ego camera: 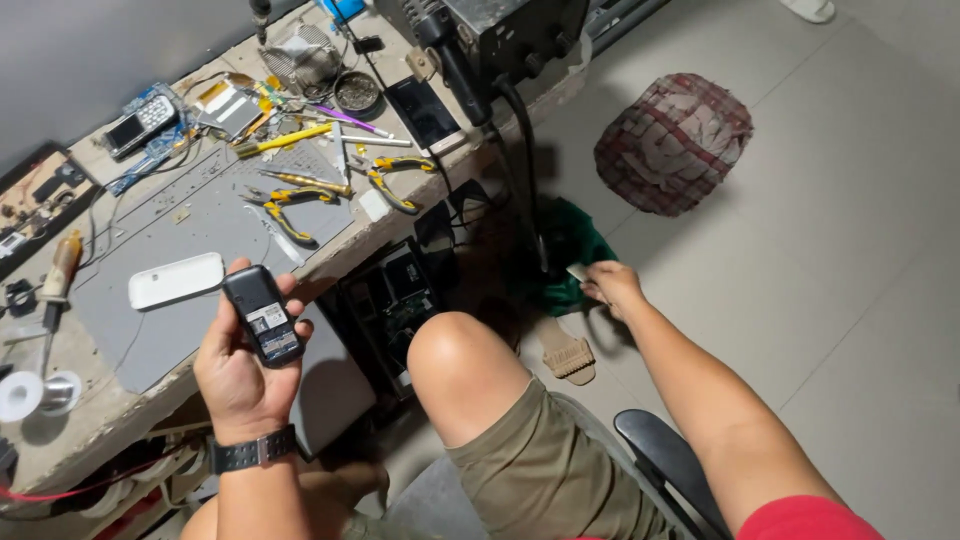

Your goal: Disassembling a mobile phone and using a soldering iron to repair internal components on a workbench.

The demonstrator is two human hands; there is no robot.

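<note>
Two hands in use | L hand (240, 375) closed round small black phone (263, 316), back up, held over bench edge (120, 415) | R hand (612, 285) pinched on small pale piece (577, 272), low by floor | step judged: part being fetched/dropped aside | next: R hand to be brought back to phone.

two pairs of yellow-handled pliers (285, 208), one white phone cover (176, 280), one black phone (262, 315), one solder spool (20, 395)

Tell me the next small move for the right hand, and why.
Probably bring the right hand back up to the bench: it pinches a small pale piece low over the floor, while the left hand holds the black phone back-up by the grey mat.
</note>
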